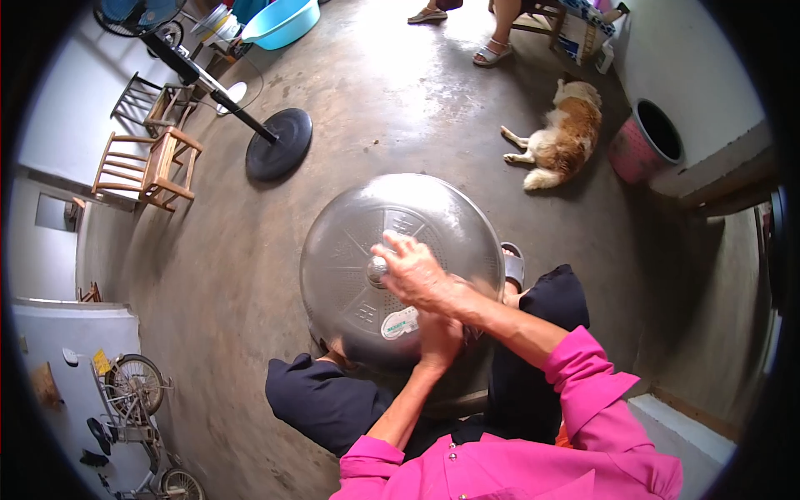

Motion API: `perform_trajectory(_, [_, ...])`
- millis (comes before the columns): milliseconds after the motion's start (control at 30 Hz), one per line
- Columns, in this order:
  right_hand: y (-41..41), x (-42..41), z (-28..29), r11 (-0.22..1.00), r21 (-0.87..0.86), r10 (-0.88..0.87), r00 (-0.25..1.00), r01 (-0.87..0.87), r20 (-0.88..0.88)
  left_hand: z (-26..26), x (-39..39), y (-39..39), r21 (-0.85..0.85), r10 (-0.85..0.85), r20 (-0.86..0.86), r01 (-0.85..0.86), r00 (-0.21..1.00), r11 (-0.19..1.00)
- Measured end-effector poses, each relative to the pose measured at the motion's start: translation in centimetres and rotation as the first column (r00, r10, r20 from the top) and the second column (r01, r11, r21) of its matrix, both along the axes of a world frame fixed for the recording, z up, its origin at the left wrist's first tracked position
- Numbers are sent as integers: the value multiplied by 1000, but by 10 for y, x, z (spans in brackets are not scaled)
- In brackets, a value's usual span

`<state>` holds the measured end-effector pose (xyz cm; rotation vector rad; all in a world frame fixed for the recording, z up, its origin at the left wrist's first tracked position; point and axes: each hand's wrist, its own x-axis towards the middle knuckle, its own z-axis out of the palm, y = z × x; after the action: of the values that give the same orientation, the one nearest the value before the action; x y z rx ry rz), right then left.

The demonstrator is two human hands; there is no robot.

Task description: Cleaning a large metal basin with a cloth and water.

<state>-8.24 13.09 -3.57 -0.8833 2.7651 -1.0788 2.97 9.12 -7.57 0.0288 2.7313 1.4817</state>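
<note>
Between my knees stands a big round metal vessel, covered by a domed metal lid (337, 250) with embossed characters, a dotted pattern and a central knob (377, 270). Over the lid, my right hand (412, 272) has its fingers apart beside the knob; motion blurs it, and whether it touches the knob is unclear. My left hand (440, 337) is lower, at the near side of the lid, partly covered by my right forearm. Its fingers are hidden, so its grip cannot be made out. Close to it, a white sticker (399, 324) with writing is on the lid.
A brown and white dog (565, 128) lies at the right, near a pink bucket (637, 147). At the left stand a fan base (279, 144) and a wooden chair (162, 165). A blue basin (284, 25), a bicycle (134, 390) and another person's foot (494, 51) are farther out.
</note>
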Motion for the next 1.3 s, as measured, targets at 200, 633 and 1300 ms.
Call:
perform_trajectory(200, [87, 2, 27, 914, -402, 136, 882, 65, 451, 37, -41, -30, 320, 293, -8, -275, 956, 907])
perform_trajectory(633, [63, 47, -38, 935, 332, 169, 979, -123, -114, -31, -88, -96, -610, -39, -181, -81, 983, 788])
perform_trajectory(1300, [-33, -164, -68, 931, 229, -268, 958, 284, -103, -29, -95, -74, -578, 70, -293, -235, 954, 781])
